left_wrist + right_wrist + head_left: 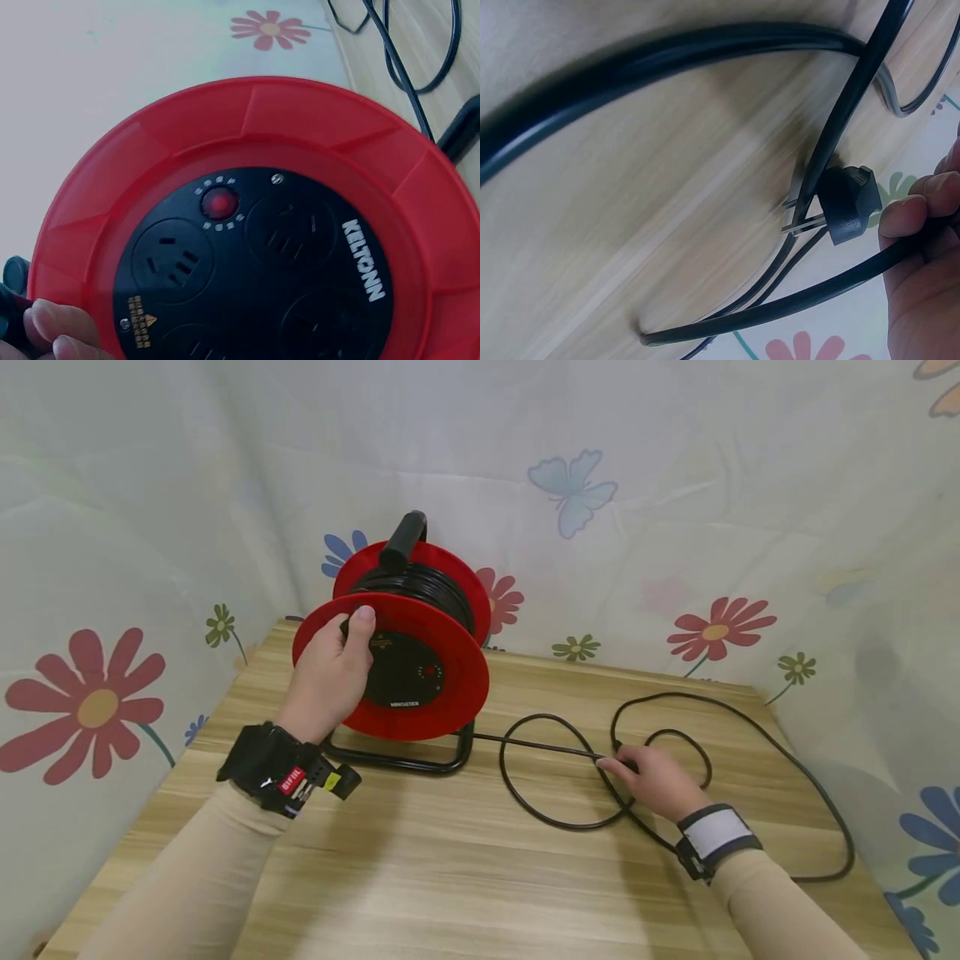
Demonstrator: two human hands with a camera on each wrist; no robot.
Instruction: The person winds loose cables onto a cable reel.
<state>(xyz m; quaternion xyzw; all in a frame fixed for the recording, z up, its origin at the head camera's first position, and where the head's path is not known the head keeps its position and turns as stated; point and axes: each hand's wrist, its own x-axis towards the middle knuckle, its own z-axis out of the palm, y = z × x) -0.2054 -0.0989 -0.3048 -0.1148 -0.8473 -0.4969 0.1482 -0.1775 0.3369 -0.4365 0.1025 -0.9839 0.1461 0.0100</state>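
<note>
The left hand (326, 672) grips a black knob (345, 627) at 10 o'clock on the front disc of the red cable reel (461, 672). The reel stands on its black frame (405, 765) on the worktop (450, 877). At nearly 4 o'clock from the reel, the right hand (660, 781) pinches the black cable (536, 743); the plug (845, 204) is near that hand. Flowered sheeting (450, 435) hangs at 12 o'clock.

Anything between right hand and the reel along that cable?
No separate object visible, but a loose loop of the same black cable crosses the stretch between the right hand and the red reel.
</note>
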